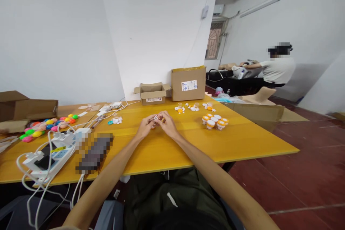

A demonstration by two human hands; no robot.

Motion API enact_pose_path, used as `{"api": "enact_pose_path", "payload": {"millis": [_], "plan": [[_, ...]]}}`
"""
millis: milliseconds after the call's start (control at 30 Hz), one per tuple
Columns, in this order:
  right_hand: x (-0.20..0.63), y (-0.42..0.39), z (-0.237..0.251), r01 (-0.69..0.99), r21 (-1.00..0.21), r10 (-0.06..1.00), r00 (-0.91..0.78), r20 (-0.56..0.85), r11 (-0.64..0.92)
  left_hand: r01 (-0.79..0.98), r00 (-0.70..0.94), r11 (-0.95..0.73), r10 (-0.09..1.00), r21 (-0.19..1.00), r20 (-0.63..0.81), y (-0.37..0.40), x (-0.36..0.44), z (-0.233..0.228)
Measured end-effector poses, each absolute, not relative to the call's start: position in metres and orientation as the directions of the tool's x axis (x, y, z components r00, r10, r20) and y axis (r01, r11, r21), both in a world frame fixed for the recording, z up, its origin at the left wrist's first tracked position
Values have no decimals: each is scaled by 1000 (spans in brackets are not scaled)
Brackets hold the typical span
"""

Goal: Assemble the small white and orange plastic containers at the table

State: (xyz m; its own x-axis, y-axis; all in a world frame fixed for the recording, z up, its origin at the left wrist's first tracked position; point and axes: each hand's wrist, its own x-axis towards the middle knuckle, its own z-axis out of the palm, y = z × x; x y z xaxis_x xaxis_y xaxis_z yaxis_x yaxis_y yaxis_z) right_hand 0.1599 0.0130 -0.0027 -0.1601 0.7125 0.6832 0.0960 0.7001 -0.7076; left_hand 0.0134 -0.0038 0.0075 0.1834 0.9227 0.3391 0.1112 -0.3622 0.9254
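Observation:
Above the middle of the table, my left hand and my right hand meet with bent fingers around a small white piece with dark dots or holes. Both hands are closed on it, and the fingers cover much of its edge. A bit of orange shows low between the hands, too small to make out. To the right stands a cluster of small clear jars with orange and white lids. Farther back lie several loose white and orange round parts.
An open cardboard box and a larger closed one stand at the back. On the left are a power strip with tangled white cables, a dark phone-like device and colourful plastic balls. Another person sits far right.

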Motion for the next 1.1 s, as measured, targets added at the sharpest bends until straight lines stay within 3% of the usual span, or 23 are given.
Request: {"api": "enact_pose_path", "payload": {"millis": [1100], "plan": [[161,11,-3,183,-671,692,-88,717,719,106,195,-340,929,934,316,-1,13,5]]}}
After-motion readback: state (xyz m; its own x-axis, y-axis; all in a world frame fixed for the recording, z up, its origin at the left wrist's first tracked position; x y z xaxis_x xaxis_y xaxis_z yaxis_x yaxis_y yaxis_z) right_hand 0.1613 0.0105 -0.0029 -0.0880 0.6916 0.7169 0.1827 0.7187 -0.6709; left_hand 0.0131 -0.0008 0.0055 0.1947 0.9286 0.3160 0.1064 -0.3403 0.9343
